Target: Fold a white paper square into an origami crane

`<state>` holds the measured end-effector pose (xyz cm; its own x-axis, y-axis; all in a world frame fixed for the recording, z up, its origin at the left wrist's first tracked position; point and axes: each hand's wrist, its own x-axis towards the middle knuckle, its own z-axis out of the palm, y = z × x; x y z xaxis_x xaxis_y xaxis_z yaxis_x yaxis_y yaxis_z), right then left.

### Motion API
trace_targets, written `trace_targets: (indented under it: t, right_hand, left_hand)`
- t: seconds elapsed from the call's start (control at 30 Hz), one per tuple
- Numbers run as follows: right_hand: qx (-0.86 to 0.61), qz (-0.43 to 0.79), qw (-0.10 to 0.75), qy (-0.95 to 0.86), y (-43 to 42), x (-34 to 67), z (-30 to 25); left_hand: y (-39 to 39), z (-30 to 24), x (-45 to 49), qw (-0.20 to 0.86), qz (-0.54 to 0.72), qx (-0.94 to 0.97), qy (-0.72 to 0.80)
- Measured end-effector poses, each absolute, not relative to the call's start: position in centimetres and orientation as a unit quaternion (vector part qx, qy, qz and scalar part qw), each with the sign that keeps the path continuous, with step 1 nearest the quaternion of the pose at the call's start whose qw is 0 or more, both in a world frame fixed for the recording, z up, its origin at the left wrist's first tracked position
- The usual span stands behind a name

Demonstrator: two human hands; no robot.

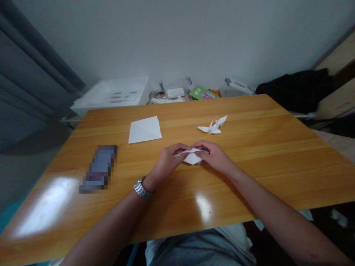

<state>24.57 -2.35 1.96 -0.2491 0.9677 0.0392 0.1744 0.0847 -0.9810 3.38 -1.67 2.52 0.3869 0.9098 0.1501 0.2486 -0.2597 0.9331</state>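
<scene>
Both hands meet over the middle of the wooden table (249,155). My left hand (165,163), with a metal watch on its wrist, and my right hand (215,157) are each closed in a pinch on a partly folded piece of white paper (192,158), which rests on or just above the tabletop. A finished white paper crane (213,126) lies beyond my right hand. A flat square sheet of white paper (145,129) lies beyond my left hand.
A pixelated dark oblong object (100,168) lies on the table to the left. Behind the table sit a white plastic crate (111,94), cables, a green booklet (203,93) and dark cloth (296,88). A grey curtain hangs at left.
</scene>
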Motion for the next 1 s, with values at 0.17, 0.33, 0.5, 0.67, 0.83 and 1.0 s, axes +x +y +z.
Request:
trace_targets:
  t: [0.17, 0.33, 0.5, 0.67, 0.83, 1.0]
  right_hand:
    - [-0.457, 0.496, 0.404, -0.618, -2.33, 24.73, 1.99]
    - [-0.444, 0.542, 0.402, -0.59, -2.62, 24.68, 2.32]
    - [-0.431, 0.549, 0.415, -0.584, -2.62, 24.8, 2.66]
    - [-0.454, 0.539, 0.419, -0.573, -2.44, 24.85, 2.26]
    - [-0.457, 0.49, 0.419, -0.612, -2.37, 24.94, 1.9]
    - [-0.457, 0.438, 0.399, -0.663, -2.47, 25.04, 2.03]
  left_hand:
    - [-1.86, 3.07, 3.53, 0.451, 0.377, 0.695, 0.414]
    - [-1.74, 2.77, 3.41, 0.411, 0.387, 0.709, 0.422]
    - [-1.68, 2.62, 3.36, 0.409, 0.41, 0.702, 0.415]
    - [-1.63, 2.62, 3.51, 0.448, 0.427, 0.67, 0.41]
    - [-1.53, 2.3, 3.69, 0.485, 0.415, 0.654, 0.405]
    - [-1.5, 2.38, 3.81, 0.518, 0.402, 0.638, 0.404]
